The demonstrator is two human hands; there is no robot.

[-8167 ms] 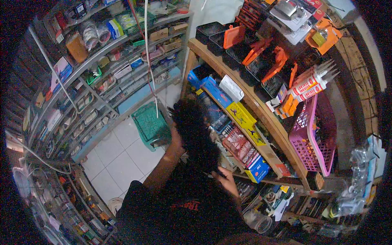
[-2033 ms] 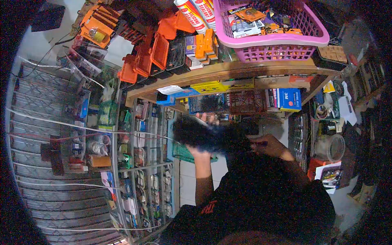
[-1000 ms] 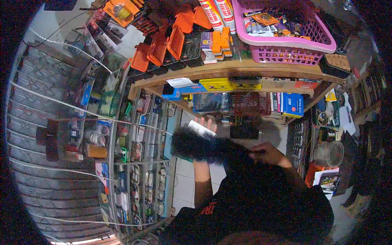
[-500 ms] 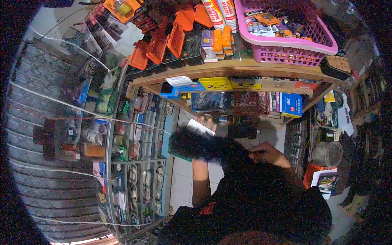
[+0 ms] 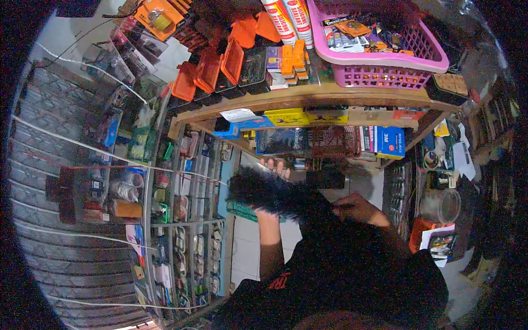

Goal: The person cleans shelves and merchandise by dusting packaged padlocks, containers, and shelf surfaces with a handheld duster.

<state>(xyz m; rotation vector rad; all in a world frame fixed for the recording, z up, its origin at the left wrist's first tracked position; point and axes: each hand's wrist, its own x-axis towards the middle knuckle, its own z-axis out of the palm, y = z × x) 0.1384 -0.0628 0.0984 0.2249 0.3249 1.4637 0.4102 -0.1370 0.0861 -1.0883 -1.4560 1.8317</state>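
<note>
A fluffy black duster spreads across my left hand. Only the fingertips show beyond its far edge, and the wrist shows below it. What lies in that palm is hidden under the bristles. My right hand is closed at the other end of the duster, near my dark shirt; its grip is partly in shadow. Beneath the duster, part of a green basket sticks out beside the left wrist.
A glass display case with small packets stands on the left. Ahead, a wooden shelf carries a pink basket, orange-lidded boxes and silicone sealant tubes. A clear round tub sits at right.
The duster has shifted over the left palm, covering a white flat object that showed there before. More of the green basket is visible. My head view has moved slightly.
</note>
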